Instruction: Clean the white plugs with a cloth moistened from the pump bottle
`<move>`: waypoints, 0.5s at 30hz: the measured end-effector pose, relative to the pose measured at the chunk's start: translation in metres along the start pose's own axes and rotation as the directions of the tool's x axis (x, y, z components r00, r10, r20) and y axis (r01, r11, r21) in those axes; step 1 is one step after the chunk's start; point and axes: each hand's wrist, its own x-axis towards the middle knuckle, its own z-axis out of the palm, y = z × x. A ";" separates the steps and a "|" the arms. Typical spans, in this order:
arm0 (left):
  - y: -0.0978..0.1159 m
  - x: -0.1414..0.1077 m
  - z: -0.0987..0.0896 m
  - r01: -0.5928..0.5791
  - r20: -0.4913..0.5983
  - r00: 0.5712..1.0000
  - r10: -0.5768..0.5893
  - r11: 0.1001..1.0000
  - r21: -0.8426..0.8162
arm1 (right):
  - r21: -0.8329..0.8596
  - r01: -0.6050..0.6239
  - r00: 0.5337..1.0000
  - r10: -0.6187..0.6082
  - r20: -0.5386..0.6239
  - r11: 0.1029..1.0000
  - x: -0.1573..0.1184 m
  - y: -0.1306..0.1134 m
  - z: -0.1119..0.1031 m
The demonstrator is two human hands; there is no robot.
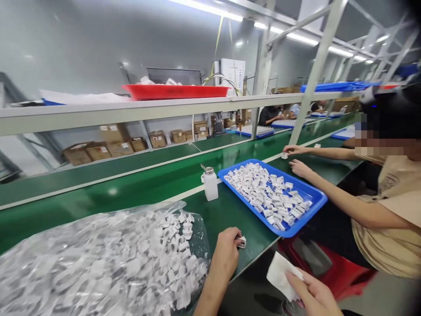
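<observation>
Nearest the camera, the right hand point(312, 292) pinches a folded white wipe point(279, 274) by its near corner, below the worktop's edge and off to the side. The left hand point(226, 252) rests on the green worktop point(158, 184), fingers curled around a small white plastic part point(242, 242) that pokes out at the fingertips; the grip looks like a light pinch, though the part is too small here to say how it is turned.

Just left of that hand lies a big clear bag of white parts point(98, 263), mouth open toward the hand. To do the wiping well, I would judge the part should be held by its edges so a face stays bare, and the wipe brought up over the worktop to meet it, so a dropped part lands on the green surface and not the floor.

Further out stands a small white dispenser bottle point(210, 184) with a metal top, just beside a blue tray point(296, 219) heaped with similar white parts. A neighbouring person's hands point(296, 158) are near the tray's far corner, one of them touching a single part. Beyond, a shelf carries a red tray point(174, 91), with cardboard boxes point(112, 145) below it.
</observation>
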 end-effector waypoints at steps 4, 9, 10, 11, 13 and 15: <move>-0.006 -0.007 0.004 -0.007 -0.041 0.999 0.006 1.000 -0.017 | -0.040 0.011 0.993 -0.015 -0.119 0.999 0.001 0.004 0.003; 0.003 -0.021 0.025 0.139 -0.308 0.948 -0.084 0.977 0.160 | 0.135 -0.017 0.987 0.038 -0.158 0.991 0.000 -0.003 0.017; 0.003 -0.021 0.030 0.151 -0.320 0.944 -0.076 0.964 0.217 | 0.184 -0.026 0.987 0.055 -0.151 0.983 0.001 -0.005 0.020; 0.003 -0.021 0.034 0.147 -0.306 0.950 -0.064 0.955 0.258 | 0.223 -0.031 0.986 0.066 -0.151 0.974 0.002 -0.007 0.022; -0.001 -0.018 0.036 0.112 -0.226 0.973 -0.050 0.955 0.273 | 0.278 -0.030 0.983 0.080 -0.168 0.960 0.003 -0.010 0.025; -0.007 -0.016 0.032 0.086 -0.139 0.989 -0.057 0.973 0.215 | 0.299 -0.018 0.977 0.080 -0.199 0.954 0.004 -0.009 0.026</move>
